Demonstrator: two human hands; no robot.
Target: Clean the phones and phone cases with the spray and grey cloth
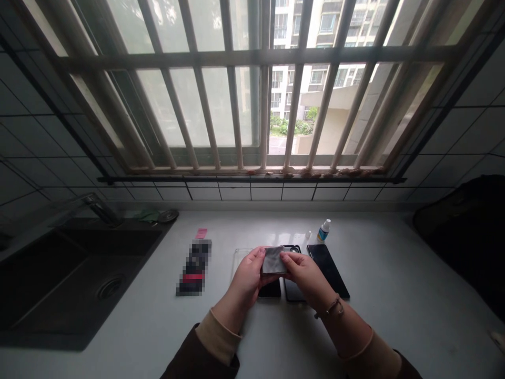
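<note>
Above the middle of a pale countertop (pixel 410 273), a grey microfiber cloth (pixel 273 260) is held up between both hands. The left hand (pixel 246 276) pinches its left side between thumb and fingers, and the right hand (pixel 303 272) pinches its right side the same way, the two close together with the cloth taut between them. A braided bracelet (pixel 331 308) circles the right wrist, and beige cuffs (pixel 218 337) show under dark sleeves.

Directly below the cloth, a black phone (pixel 270 289) lies partly hidden under the left hand. Just beside it, under the right hand, is a black phone case (pixel 292 287). A larger black smartphone (pixel 328 269) lies to the right of that, and a clear plastic case (pixel 241 260) lies left of the hands. Behind them stand a small bottle (pixel 323 231) with a blue band and a small white cap (pixel 308 235).

Farther left are a blurred-out package (pixel 193 267) and a pink tag (pixel 201 233), then a dark sink (pixel 79 279) with a faucet (pixel 101 209). A dark bag (pixel 461 237) sits at the right end, below a barred window (pixel 236 58).
</note>
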